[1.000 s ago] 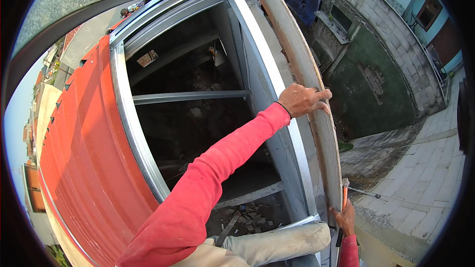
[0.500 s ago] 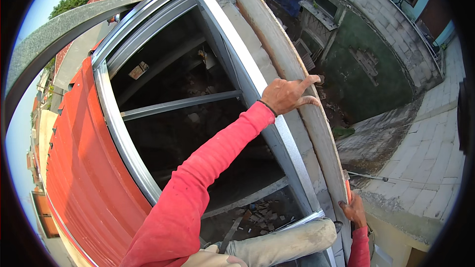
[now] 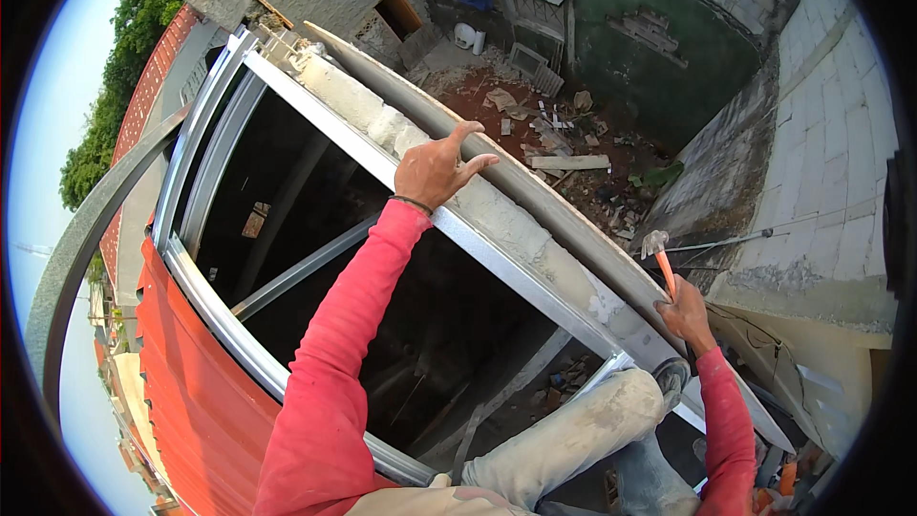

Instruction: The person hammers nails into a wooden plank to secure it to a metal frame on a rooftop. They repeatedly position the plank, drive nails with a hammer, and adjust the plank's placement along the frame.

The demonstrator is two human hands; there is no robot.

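My left hand (image 3: pixel 441 164) reaches over a silvery metal channel (image 3: pixel 521 272) of the roof frame. Its thumb and index finger are stretched apart toward a long grey board (image 3: pixel 544 199), with nothing seen between them; the other fingers are partly hidden. The board runs along the outer side of a rough mortar-topped wall (image 3: pixel 511 225). At the lower right, my right hand (image 3: pixel 686 315) is closed round the orange handle of a hammer (image 3: pixel 656 245). The hammer's head points up, beyond the board's outer edge.
Red corrugated roofing (image 3: pixel 205 363) lies left of the dark frame opening. My bent leg (image 3: pixel 573 425) rests across the frame's near end. Far below the board is a yard with rubble (image 3: pixel 564 134). A curved metal bar (image 3: pixel 95 201) arches at far left.
My view has swung, bringing the yard's rubble into sight. My right hand has lifted the hammer from beside the board, showing its head. My left hand stays over the channel, fingers spread.
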